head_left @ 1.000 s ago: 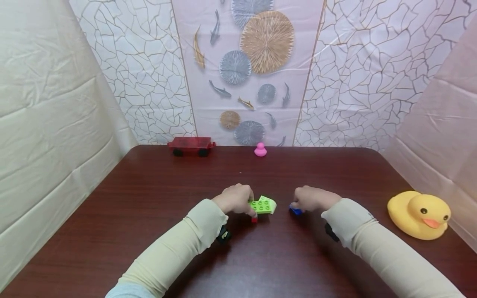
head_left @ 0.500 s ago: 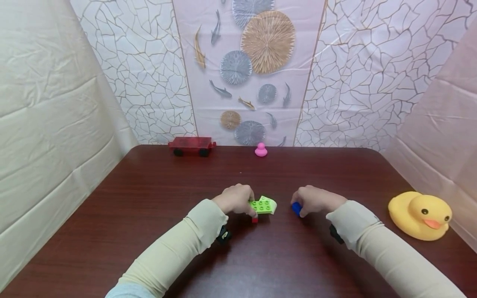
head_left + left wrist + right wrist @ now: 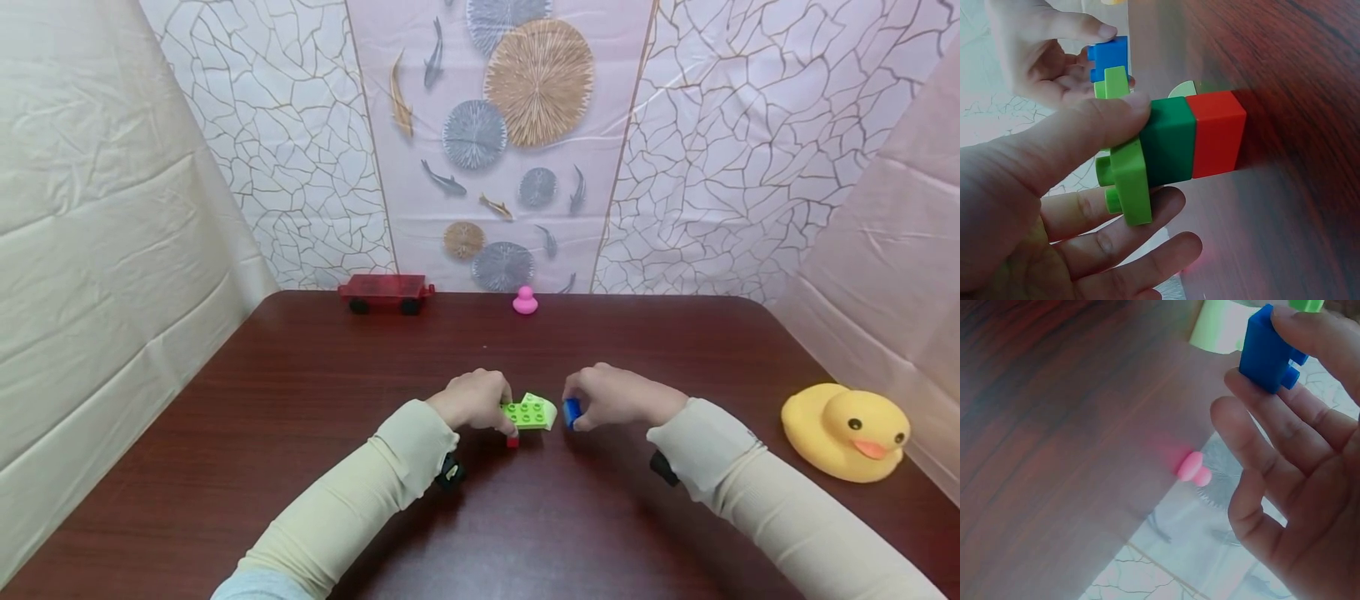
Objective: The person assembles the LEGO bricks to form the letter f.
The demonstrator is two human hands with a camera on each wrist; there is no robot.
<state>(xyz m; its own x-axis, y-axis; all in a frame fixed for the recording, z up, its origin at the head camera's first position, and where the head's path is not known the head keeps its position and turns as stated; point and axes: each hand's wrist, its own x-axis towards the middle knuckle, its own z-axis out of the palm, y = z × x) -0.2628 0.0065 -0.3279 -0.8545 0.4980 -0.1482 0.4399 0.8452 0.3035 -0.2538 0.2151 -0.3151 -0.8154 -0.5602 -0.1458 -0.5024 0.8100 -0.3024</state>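
Note:
My left hand [image 3: 474, 400] pinches a joined stack of toy building bricks between thumb and fingers. On top is a lime green brick [image 3: 1130, 181] with studs; under it come a dark green brick [image 3: 1171, 140] and a red brick [image 3: 1217, 134]. Just to the right, my right hand [image 3: 618, 395] pinches a small blue brick [image 3: 1266, 353], its studs facing up. The blue brick is close to the lime brick's right end, apparently apart from it. A pale green curved piece [image 3: 1219, 328] shows beside the stack; how it joins is partly hidden.
A large yellow toy duck [image 3: 843, 433] sits at the table's right edge. Along the far edge stand a red wheeled wagon [image 3: 386, 289] and a small pink duck [image 3: 525, 301]. Patterned cloth [image 3: 300, 150] hangs behind the brown table [image 3: 300, 375].
My right hand has turned the blue brick in its fingers, then carried it left toward the stack. The left hand and its bricks have stayed in place.

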